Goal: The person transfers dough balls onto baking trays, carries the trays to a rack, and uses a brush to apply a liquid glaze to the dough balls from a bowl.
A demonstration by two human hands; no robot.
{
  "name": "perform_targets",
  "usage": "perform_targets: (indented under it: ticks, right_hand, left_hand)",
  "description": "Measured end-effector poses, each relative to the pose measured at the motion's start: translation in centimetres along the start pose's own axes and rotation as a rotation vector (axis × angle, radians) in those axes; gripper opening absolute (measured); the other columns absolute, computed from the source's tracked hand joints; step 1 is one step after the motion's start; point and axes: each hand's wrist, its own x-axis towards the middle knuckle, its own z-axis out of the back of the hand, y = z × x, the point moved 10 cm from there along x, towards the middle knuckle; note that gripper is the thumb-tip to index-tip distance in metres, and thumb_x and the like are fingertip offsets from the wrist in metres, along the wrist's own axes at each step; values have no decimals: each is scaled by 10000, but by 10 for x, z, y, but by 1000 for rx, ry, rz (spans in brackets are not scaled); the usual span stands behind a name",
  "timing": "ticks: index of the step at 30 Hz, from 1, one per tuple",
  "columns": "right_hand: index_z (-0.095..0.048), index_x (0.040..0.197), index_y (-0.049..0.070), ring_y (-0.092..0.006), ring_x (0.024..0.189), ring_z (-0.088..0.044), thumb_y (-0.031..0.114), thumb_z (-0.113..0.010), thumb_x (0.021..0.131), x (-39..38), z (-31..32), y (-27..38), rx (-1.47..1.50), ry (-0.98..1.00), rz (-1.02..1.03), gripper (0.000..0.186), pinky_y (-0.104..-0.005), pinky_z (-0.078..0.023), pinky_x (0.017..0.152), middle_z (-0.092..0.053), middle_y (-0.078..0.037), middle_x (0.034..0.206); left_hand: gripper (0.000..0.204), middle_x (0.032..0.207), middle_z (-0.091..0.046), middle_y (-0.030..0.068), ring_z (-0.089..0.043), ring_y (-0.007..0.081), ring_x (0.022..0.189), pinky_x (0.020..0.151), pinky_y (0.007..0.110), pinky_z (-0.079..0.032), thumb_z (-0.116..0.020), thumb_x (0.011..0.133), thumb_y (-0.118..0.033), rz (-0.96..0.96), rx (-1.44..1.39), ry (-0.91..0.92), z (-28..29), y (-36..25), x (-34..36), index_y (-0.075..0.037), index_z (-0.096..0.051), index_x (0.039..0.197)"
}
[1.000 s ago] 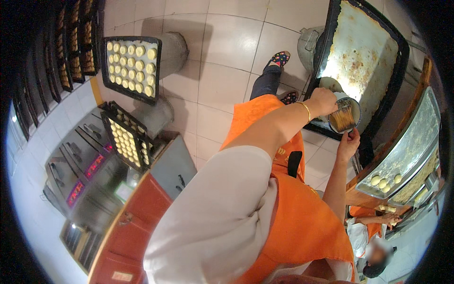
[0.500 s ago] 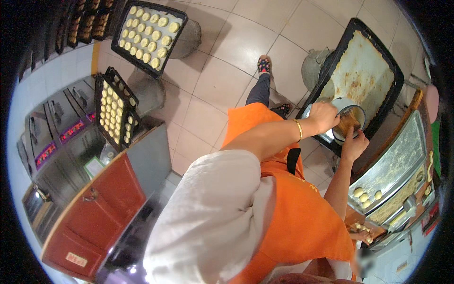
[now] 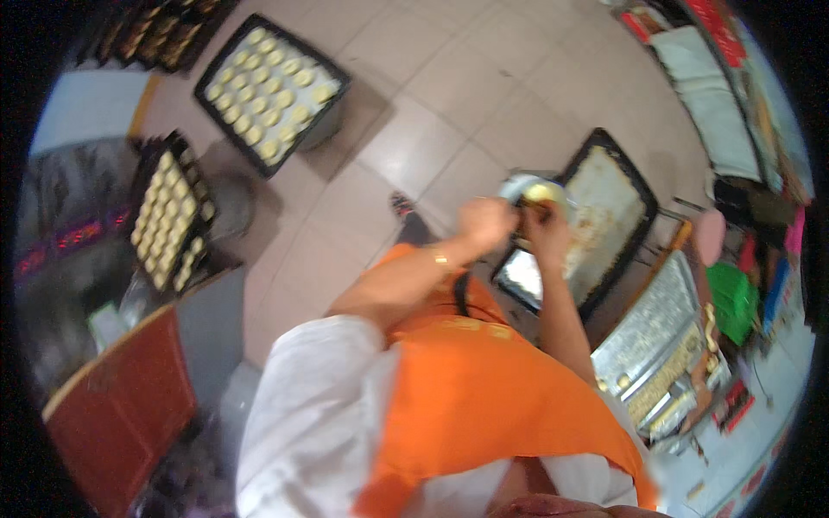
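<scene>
My left hand point(image 3: 484, 223), a gold bracelet on its wrist, is closed on the side of a small metal bowl point(image 3: 528, 186) with yellowish stuff in it. My right hand point(image 3: 547, 233) is right beside it, fingers curled up at the bowl's rim; blur hides whether it grips anything. Both hands hover over the near edge of a black baking tray point(image 3: 615, 216) lined with greasy paper. My orange apron point(image 3: 484, 388) and white sleeve point(image 3: 319, 414) fill the lower picture.
Two black trays of pale round pastries point(image 3: 272, 91) point(image 3: 168, 220) stand on the tiled floor at the left. A red cabinet point(image 3: 121, 406) is at lower left. A metal tray point(image 3: 661, 345) with small dough pieces lies at lower right. My sandalled foot point(image 3: 401, 205) shows below.
The view has swung, so the trays sit further right and lower. My hands and the bowl stay together over the black tray, and my right hand has come up to the bowl's rim.
</scene>
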Motion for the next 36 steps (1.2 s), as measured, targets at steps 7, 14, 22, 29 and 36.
perform_targets:
  ticks: [7, 14, 22, 29, 36]
  right_hand:
    - [-615, 992, -14, -347, 754, -652, 127, -701, 767, 19, -74, 151, 139, 164, 247, 280, -373, -519, 683, -659, -201, 857]
    - [-627, 838, -32, -427, 758, -620, 166, -663, 780, 64, -131, 271, -133, 213, 446, 209, -455, -507, 661, -632, -256, 789]
    - [-651, 860, -6, -417, 774, -632, 244, -613, 802, 77, -227, 376, -427, 343, 664, 260, -463, -520, 712, -639, -252, 791]
    - [-626, 853, -18, -396, 709, -608, 179, -656, 795, 34, -242, 466, -205, 464, 987, 207, -442, -492, 636, -621, -221, 765]
    - [-620, 850, -2, -406, 721, -597, 174, -651, 807, 28, -292, 512, -183, 591, 1130, 185, -444, -492, 637, -609, -217, 769]
  left_hand:
    - [421, 778, -646, 186, -625, 379, 710, 661, 469, -493, -502, 882, -389, 176, -2, -255, 151, 87, -15, -19, -636, 733]
    - [431, 707, -642, 197, -632, 386, 704, 662, 478, -497, -511, 864, -411, 382, -82, -404, 255, 176, -44, -23, -659, 748]
    - [429, 777, -662, 204, -641, 382, 781, 722, 471, -492, -507, 851, -415, 528, -149, -523, 312, 240, -81, -29, -685, 790]
    - [443, 800, -662, 208, -632, 395, 798, 722, 472, -486, -497, 856, -424, 701, -314, -695, 329, 311, -122, -27, -679, 781]
    - [410, 841, -661, 215, -633, 389, 816, 737, 471, -491, -511, 855, -404, 885, -393, -829, 325, 368, -133, -36, -692, 842]
